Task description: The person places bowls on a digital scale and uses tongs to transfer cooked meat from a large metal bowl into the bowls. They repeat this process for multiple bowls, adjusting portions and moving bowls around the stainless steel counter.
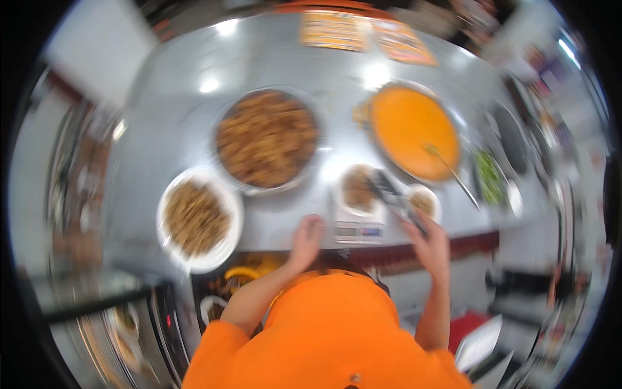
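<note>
My right hand is closed around dark-ended tongs, whose tips reach over a white bowl of brown food. That bowl rests on a white kitchen scale. Right beside it is a smaller white bowl with similar food. My left hand lies near the table's front edge, left of the scale, apparently holding nothing; blur hides its finger detail. A large metal bowl of browned chunks stands beyond it. At the left is a big white bowl of shredded brown food.
A wide pan of orange sauce with a ladle stands at the back right of the metal table. Chopped greens sit further right in a container. Printed sheets lie at the far edge. A person is at the right.
</note>
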The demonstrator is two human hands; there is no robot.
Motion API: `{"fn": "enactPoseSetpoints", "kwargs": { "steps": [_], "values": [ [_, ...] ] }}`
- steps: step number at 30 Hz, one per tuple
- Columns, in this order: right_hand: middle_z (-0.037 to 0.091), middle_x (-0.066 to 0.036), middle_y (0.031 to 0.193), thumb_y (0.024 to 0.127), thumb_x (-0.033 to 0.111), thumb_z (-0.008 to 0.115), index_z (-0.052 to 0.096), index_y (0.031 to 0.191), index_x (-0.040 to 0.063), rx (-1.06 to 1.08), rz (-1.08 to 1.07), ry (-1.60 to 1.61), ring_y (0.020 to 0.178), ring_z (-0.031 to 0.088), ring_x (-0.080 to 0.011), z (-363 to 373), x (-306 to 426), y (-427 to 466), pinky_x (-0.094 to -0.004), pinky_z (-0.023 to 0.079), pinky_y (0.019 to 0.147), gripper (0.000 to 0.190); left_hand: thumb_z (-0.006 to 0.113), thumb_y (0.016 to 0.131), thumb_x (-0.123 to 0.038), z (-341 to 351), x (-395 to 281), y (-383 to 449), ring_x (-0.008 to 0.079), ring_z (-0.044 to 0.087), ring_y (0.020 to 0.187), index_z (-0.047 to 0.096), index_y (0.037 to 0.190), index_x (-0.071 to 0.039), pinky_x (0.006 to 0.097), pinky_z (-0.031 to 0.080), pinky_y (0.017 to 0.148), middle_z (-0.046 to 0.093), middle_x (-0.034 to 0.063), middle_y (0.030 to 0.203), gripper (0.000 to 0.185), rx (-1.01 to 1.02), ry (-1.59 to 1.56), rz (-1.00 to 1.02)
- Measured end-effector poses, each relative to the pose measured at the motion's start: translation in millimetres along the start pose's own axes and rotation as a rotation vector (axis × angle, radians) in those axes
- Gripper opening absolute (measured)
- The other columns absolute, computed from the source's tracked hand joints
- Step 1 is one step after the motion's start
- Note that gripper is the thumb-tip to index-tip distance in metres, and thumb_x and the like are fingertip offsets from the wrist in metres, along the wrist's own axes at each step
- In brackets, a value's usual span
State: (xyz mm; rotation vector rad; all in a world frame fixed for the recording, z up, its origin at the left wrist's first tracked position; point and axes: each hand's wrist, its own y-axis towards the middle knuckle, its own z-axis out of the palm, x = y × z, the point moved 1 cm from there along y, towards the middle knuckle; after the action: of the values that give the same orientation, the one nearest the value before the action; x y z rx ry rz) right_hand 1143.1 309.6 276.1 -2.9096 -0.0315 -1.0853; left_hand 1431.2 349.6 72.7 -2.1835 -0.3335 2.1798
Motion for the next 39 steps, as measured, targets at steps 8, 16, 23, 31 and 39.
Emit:
{"fn": "enactPoseSetpoints", "kwargs": {
  "steps": [8,16,23,31,39],
  "values": [
    [0.074,-0.018,0.102,0.092,0.020,0.079,0.066,0.135,0.000,0.349,-0.512,-0.024,0.084,0.072,-0.0251,80,136,39,-0.0345,0.057,0.076,0.049,0.052,0.107,-0.005,-33,-6,-43,0.0174,0.071,0.099,0.060,0.119,0.002,0.0312,0.057,0.090,0.073,0.0111,0.107,0.016,-0.119,-0.081,-0.027],
    [0.073,-0.018,0.095,0.094,0.032,0.073,0.068,0.117,0.004,0.416,-0.999,-0.288,0.085,0.074,-0.0378,228,236,73,-0.0467,0.060,0.073,0.036,0.052,0.106,-0.003,-58,14,-76,0.0215,0.073,0.096,0.062,0.118,0.002,0.0337,0.058,0.089,0.074,0.0146,0.103,0.017,-0.295,-0.179,-0.053],
    [0.074,-0.020,0.092,0.095,0.032,0.071,0.070,0.111,0.005,0.466,-0.991,-0.372,0.086,0.075,-0.0382,281,244,85,-0.0487,0.061,0.075,0.031,0.052,0.108,-0.003,-89,32,-98,0.0152,0.069,0.098,0.060,0.119,0.002,0.0290,0.056,0.087,0.071,0.0097,0.107,0.015,-0.328,-0.190,-0.087],
    [0.074,-0.018,0.095,0.098,0.033,0.068,0.070,0.119,0.007,0.469,-0.855,-0.222,0.089,0.073,-0.0388,240,216,65,-0.0502,0.058,0.078,0.033,0.052,0.108,-0.004,-98,36,-95,0.0157,0.068,0.099,0.059,0.119,0.002,0.0302,0.057,0.088,0.071,0.0101,0.108,0.015,-0.228,-0.137,-0.097],
    [0.074,-0.019,0.102,0.097,0.035,0.072,0.068,0.133,0.008,0.319,-0.464,-0.020,0.091,0.072,-0.0395,106,125,-3,-0.0464,0.057,0.080,0.046,0.050,0.108,-0.003,-87,35,-68,0.0177,0.069,0.099,0.059,0.120,0.003,0.0308,0.057,0.089,0.070,0.0114,0.108,0.016,-0.074,-0.151,-0.065]
  ]
}}
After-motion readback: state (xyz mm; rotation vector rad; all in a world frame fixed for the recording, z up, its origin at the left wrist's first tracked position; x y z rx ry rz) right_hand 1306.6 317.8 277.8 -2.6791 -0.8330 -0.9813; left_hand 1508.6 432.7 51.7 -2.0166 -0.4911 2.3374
